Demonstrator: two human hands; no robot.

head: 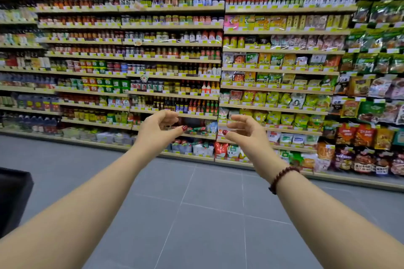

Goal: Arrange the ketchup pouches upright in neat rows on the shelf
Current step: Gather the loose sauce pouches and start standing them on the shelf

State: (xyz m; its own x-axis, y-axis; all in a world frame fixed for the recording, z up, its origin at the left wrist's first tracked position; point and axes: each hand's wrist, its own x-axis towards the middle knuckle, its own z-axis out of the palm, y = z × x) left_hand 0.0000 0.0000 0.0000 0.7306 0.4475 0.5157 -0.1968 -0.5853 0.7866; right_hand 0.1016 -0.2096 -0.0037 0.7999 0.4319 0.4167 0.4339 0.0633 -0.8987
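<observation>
Between my fingers (169, 116), on the far side of the gap, that's where the ketchup pouches (196, 130) are: red and green, slumped and lying across one another on the low shelf (197, 137), none of them standing. Left hand (157, 129) up, right hand (244, 131) up, both stretched out ahead of me, fingers spread apart and loosely curved, thumbs underneath, nothing in either one. Neither hand touches a pouch. The shelf looks well beyond my fingertips, with grey floor (196, 203) under my forearms. Above my fingers run rows of dark sauce bottles (181, 106), and beyond my right fingers are yellow bags (273, 119). So I read this as the reach-in, with the job barely begun. To do it well, I reckon I should get close first, take one slumped pouch at a time by its top edge, and set its base flat and square to the shelf lip, back row first, then fill forward. Soft pouches will likely flop, so each one wants a neighbour to lean on. Label faces I can't make out from here.
</observation>
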